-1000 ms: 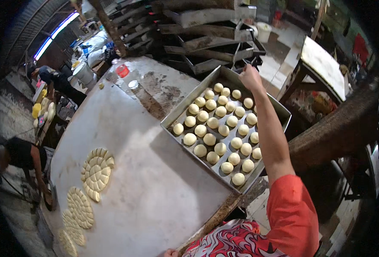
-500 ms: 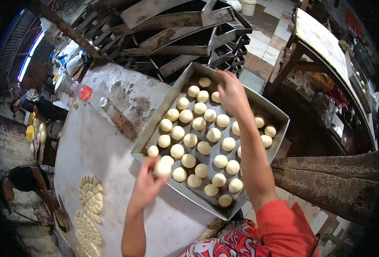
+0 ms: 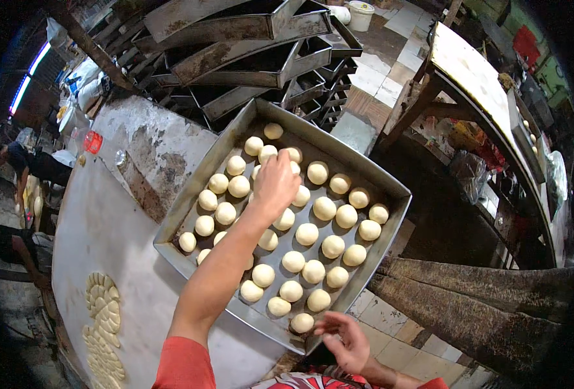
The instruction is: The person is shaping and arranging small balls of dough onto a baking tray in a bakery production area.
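Note:
A square metal tray (image 3: 389,249) full of round, pale dough balls (image 3: 324,208) rests at an angle, partly on the table. My left hand (image 3: 276,185) reaches into its far middle part, fingers bent down and closed around a dough ball that they mostly hide. More balls sit close on both sides of those fingers. Beside the tray's near corner is my right hand (image 3: 346,342), open and holding nothing, its fingers apart and next to the corner dough ball (image 3: 302,323). My left forearm covers several balls.
Scored, flattened dough pieces (image 3: 103,305) lie on the pale table (image 3: 138,285) at left. Stacked metal trays (image 3: 248,61) stand beyond. A brown cloth-like sheet (image 3: 468,292) and a white-topped table (image 3: 472,68) are at right. Other people (image 3: 31,162) work at far left.
My left hand has moved from the tray's left corner, where it held a dough ball, into the tray. My right hand has left the far side for the near corner. The view has shifted.

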A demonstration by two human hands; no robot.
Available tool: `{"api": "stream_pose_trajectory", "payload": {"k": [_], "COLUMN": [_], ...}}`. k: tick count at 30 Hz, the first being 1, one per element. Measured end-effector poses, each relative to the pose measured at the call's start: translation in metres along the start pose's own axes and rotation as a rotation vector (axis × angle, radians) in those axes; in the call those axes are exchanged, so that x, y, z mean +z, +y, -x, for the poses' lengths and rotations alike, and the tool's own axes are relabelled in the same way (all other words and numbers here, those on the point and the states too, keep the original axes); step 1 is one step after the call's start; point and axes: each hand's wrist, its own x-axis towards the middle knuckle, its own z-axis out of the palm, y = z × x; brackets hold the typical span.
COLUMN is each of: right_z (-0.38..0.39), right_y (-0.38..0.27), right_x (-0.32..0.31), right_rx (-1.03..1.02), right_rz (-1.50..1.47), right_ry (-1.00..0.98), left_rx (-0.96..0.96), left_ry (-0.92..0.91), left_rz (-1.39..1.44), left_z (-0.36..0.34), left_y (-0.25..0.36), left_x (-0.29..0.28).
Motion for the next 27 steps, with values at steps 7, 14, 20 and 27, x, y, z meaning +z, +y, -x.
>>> {"api": "stream_pose_trajectory", "payload": {"k": [7, 14, 20, 27], "right_z": [0.000, 0.037, 0.014, -0.011], "right_y": [-0.010, 0.050, 0.103, 0.102], "right_x": [0.002, -0.002, 0.012, 0.048], "right_rx": [0.013, -0.106, -0.302, -0.422], "right_rz": [0.118, 0.210, 0.577, 0.329], "right_ry": [-0.195, 0.360, 0.498, 0.459], "left_rx": [0.139, 0.105, -0.600, -1.245], "left_ry": [-0.059, 0.360, 0.548, 0.707], "left_rz": [-0.314, -0.041, -0.194, -0.218], "left_z": [0.004, 0.093, 0.429, 0.713], "left_y": [-0.019, -0.023, -0.077, -0.031], "left_x": [0.012, -0.061, -0.154, -0.117]}}
